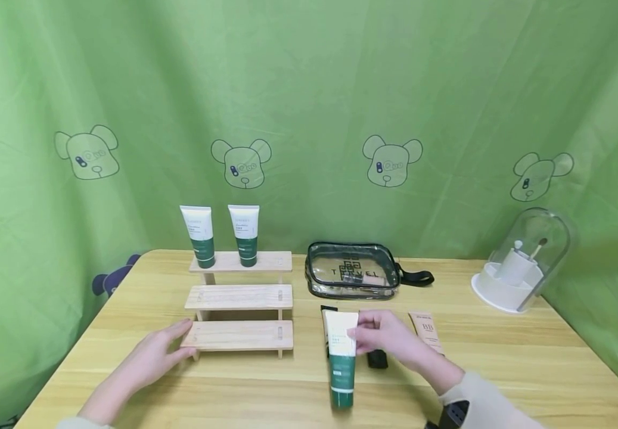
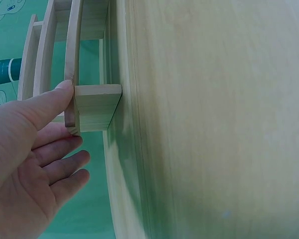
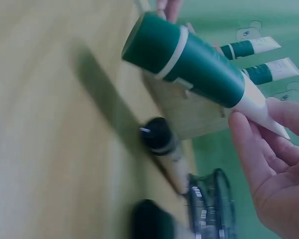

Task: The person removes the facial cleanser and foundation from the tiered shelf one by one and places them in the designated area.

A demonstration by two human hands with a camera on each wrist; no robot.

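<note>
My right hand (image 1: pixel 386 336) pinches the flat white end of a green-and-white cosmetic tube (image 1: pixel 342 360), its green cap pointing down. In the right wrist view, thumb and fingers grip the tube (image 3: pixel 204 69) above the table. My left hand (image 1: pixel 150 357) holds the left end of the lowest step of a three-tier wooden display rack (image 1: pixel 239 335). The left wrist view has the thumb against one face of that step (image 2: pixel 72 59), a finger behind it and the other fingers loosely bent. Two matching tubes, a left one (image 1: pixel 199 235) and a right one (image 1: pixel 245 235), stand on the top step.
Behind the held tube, a clear travel pouch (image 1: pixel 351 271) with black trim lies on the wooden table (image 1: pixel 233 399). A pink BB tube (image 1: pixel 425 330) and black-capped tubes lie near my right hand. At the back right stands a clear-domed brush holder (image 1: pixel 520 268). Green curtain surrounds the table.
</note>
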